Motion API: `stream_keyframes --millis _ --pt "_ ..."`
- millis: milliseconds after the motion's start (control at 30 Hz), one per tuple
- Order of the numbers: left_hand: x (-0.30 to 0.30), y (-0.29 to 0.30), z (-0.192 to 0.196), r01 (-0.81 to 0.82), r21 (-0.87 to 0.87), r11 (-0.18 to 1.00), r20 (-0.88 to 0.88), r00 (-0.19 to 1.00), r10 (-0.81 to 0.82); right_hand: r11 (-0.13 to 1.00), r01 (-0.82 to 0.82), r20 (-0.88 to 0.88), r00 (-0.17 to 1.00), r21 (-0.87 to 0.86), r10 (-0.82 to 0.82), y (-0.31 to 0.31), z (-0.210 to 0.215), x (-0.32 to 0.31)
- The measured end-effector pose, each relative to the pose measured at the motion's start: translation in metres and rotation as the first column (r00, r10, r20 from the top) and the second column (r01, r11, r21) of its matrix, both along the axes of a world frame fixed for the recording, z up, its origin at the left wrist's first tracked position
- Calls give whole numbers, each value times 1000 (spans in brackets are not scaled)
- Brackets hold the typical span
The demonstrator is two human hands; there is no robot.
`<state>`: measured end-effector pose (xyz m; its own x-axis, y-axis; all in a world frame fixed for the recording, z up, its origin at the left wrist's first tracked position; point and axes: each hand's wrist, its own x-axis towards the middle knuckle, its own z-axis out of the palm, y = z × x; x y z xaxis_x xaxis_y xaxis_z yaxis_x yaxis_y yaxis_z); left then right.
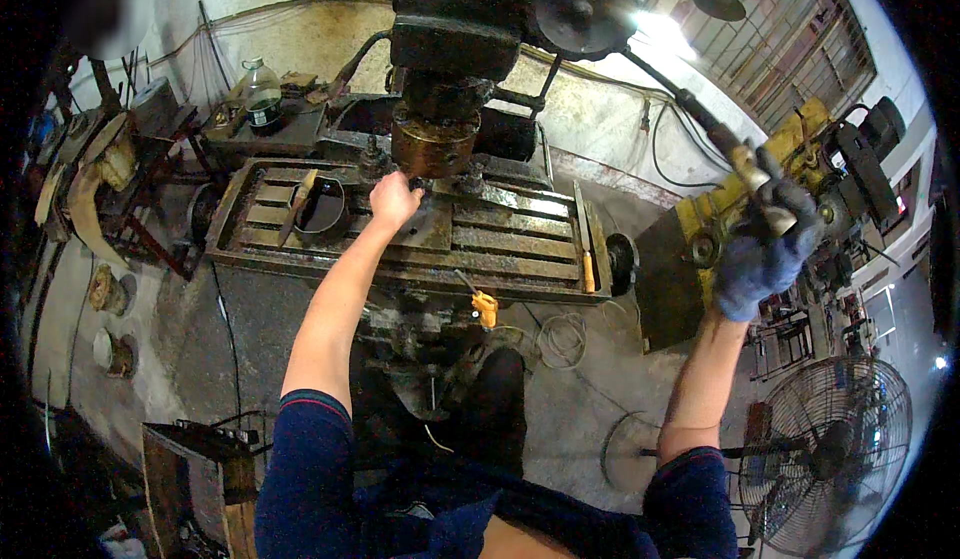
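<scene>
Hands work a heavy drill press. In the head view, the left hand [393, 200] is bare and rests on the slotted machine table [500, 239], just below the brass-coloured spindle head [432, 139]; its fingers curl around something small that cannot be made out. The right hand [765, 249], in a blue glove, is raised well to the right, its fingers wrapped tight round the end of the long feed lever [700, 119]. A pedestal fan [830, 449] stands on the floor at lower right.

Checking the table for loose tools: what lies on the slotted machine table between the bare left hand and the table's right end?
In the head view, between the left hand and the right end of the slotted table, one orange-handled tool lies along the right edge; otherwise only bare, oily slots show.
</scene>
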<state>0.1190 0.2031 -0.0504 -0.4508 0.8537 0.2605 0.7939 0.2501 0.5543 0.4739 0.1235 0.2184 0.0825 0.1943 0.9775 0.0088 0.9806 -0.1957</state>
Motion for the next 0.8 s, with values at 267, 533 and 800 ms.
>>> stream_keyframes --millis 267,533,800 --pt "4 2 0 1 1 1000 17 1000 -1 986 2 -65 998 -168 -13 -4 -47 5" --pt "-14 -13 6 232 31 972 305 924 -231 970 -199 -166 970 -136 176 -8 -45 -2" --pt "-45 -100 19 409 113 905 488 770 -410 970 -190 -169 972 -151 164 -10 -53 -5"
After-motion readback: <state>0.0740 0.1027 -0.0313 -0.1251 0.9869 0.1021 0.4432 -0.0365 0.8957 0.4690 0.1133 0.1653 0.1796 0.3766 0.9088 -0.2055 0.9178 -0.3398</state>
